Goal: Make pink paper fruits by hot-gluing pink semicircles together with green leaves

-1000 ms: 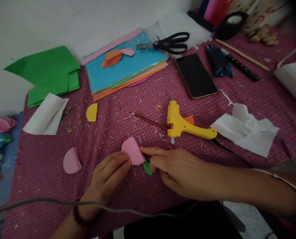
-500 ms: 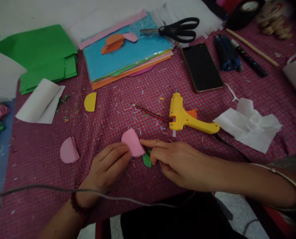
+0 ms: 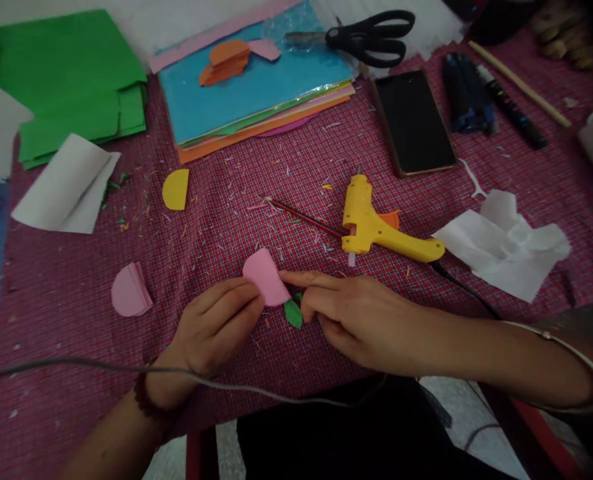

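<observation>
My left hand (image 3: 216, 327) pinches the lower edge of a folded pink paper petal (image 3: 265, 277) and holds it just above the red checked cloth (image 3: 226, 220). My right hand (image 3: 356, 317) has its forefinger stretched against the petal's right edge, with the other fingers curled over a small green paper leaf (image 3: 293, 313) below the petal. A yellow glue gun (image 3: 376, 230) lies right behind my right hand, its nozzle pointing away from me. A thin red pencil (image 3: 301, 219) runs to its left.
Another pink half-circle (image 3: 129, 292) and a yellow one (image 3: 175, 189) lie at left. A stack of coloured sheets (image 3: 256, 100) with orange cut-outs, green paper (image 3: 66, 80), scissors (image 3: 366, 37), a phone (image 3: 414, 120), markers (image 3: 481, 100) and white tissue (image 3: 506, 243) sit around. A cable (image 3: 126, 373) crosses near me.
The view has tilted downward, so everything on the cloth sits higher in the picture. Both hands keep the same hold on the pink petal and leaf.
</observation>
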Available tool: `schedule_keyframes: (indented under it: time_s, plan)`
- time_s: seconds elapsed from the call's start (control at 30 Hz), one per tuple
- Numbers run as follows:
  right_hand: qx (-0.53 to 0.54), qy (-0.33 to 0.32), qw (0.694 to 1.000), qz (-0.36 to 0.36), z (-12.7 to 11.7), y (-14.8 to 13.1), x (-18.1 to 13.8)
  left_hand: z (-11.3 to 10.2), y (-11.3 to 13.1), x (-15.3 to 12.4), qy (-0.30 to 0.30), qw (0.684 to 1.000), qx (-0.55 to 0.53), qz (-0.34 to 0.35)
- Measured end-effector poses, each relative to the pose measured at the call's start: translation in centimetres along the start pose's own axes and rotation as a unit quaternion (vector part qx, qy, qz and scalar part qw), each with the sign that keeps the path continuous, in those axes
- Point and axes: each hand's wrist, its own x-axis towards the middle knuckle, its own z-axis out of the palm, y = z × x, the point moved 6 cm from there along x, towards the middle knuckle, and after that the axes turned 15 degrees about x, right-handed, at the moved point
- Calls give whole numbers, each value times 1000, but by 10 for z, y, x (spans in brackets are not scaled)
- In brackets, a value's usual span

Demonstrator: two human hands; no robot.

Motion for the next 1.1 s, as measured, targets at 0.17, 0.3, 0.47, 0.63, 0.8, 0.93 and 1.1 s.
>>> schedule_keyframes:
  time_s: [0.17,0.3,0.47,0.63,0.8,0.93,1.1]
  plan:
    - [6,2,1000,-3,0,0,-1,2,0,-2,10,1000,6,22]
    - [5,1,1000,-3,1,1,0,3,0,-3,6,1000,10,18]
    - [2,-2,1000,0,1,2,-1,4,1,-2,2,1000,12,18]
    - [-3,-5,1000,7,2,3,-1,3,2,1,-7,1000,22,17]
    - [-7,-6,1000,6,3,3,-1,3,4,2,-1,999,21,35]
    - [-7,-6,1000,7,3,3,-1,4,2,3,6,999,22,38]
    - [0,-3,1000,4,3,2,-1,3,2,7,19,999,39,23]
